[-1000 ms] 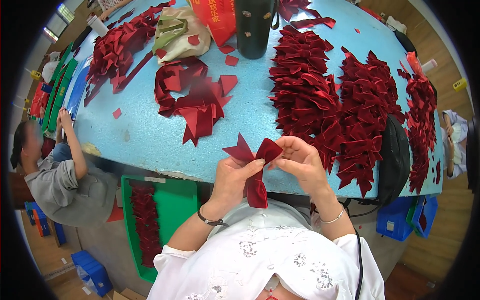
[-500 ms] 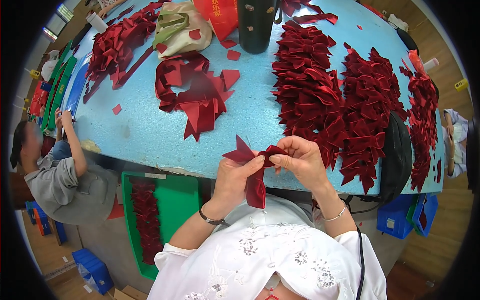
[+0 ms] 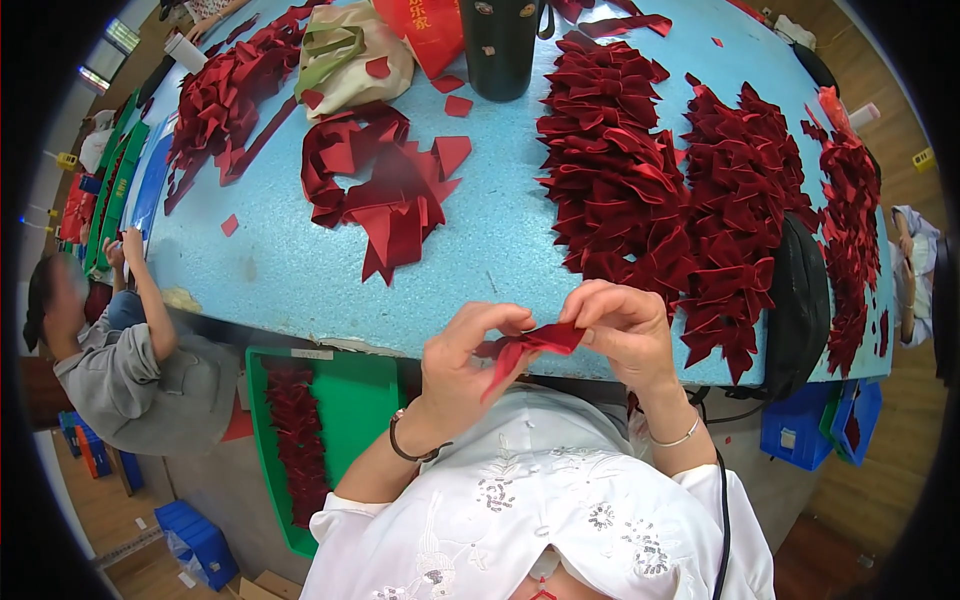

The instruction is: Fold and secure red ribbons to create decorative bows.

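Note:
Between my hands, above the table's near edge, is a dark red velvet ribbon bow [image 3: 553, 338]. The fingers of my left hand [image 3: 462, 362] are closed round its middle and left part, hiding some of it. With thumb and fingertips my right hand [image 3: 632, 335] pinches the bow's right end. A brighter red tail slants down below the left fingers. Beyond my right hand lies a thick row of finished-looking red bows [image 3: 610, 170], with a second row of bows [image 3: 735, 190] beside it. Loose red ribbon pieces [image 3: 395, 215] are heaped ahead and to the left.
A dark bottle [image 3: 500, 50] and a cream cloth bag [image 3: 345, 65] stand on the blue table [image 3: 290, 260]. A black bag [image 3: 797, 300] sits by the right edge. Below the table at left is a green crate [image 3: 350, 400] with bows inside. A person [image 3: 145, 360] sits at left.
The bow has been turned in my hands: its pointed upper-left tail and hanging tail no longer show as before. Both hands sit slightly lower, and my right fingers have moved onto its right end.

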`<action>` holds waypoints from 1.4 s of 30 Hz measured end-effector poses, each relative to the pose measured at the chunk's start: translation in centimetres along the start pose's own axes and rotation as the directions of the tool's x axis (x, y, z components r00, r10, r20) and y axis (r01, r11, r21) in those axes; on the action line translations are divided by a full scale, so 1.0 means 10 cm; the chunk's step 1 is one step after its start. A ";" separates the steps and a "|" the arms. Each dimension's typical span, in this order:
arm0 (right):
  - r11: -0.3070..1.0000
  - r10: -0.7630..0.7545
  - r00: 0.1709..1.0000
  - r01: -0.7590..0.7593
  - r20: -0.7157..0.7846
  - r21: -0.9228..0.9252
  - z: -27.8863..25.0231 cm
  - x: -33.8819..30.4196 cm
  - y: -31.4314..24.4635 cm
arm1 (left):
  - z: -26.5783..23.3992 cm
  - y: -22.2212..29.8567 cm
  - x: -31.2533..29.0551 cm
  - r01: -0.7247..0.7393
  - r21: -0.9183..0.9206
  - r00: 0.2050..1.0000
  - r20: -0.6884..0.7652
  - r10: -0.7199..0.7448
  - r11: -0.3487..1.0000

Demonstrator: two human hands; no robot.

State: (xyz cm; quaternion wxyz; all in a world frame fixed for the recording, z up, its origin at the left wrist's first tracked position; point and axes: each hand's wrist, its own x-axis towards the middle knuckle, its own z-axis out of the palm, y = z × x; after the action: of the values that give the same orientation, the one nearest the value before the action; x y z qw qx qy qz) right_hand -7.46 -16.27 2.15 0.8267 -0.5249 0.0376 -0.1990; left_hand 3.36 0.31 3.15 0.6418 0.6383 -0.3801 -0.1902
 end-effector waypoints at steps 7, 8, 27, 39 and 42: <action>0.986 -0.082 0.997 0.082 0.008 -0.147 0.01 -0.08 -0.13 | -0.11 -0.05 0.03 -0.589 0.401 0.797 0.146 0.585 0.702; 0.981 -0.096 0.994 0.087 -0.044 -0.171 0.04 -0.08 -0.16 | -0.13 -0.05 0.03 -0.601 0.419 0.786 0.157 0.598 0.680; 0.693 -0.133 0.978 0.209 0.163 -0.690 0.20 -0.12 -0.35 | -0.20 0.09 -0.07 -0.709 0.484 0.694 0.348 0.630 0.514; 0.611 -0.121 0.947 0.307 0.298 -0.730 0.28 -0.12 -0.25 | -0.21 0.05 -0.13 -0.683 0.424 0.729 0.357 0.584 0.594; 0.603 -0.161 0.945 0.322 0.283 -0.730 0.30 -0.09 -0.23 | -0.23 0.03 -0.13 -0.684 0.429 0.728 0.351 0.589 0.590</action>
State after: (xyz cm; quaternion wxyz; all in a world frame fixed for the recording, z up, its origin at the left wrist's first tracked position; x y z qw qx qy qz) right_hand -8.17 -14.20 5.35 0.4900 -0.8419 -0.0313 -0.2238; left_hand 4.12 2.90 3.37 0.4287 0.5911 -0.6740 0.1118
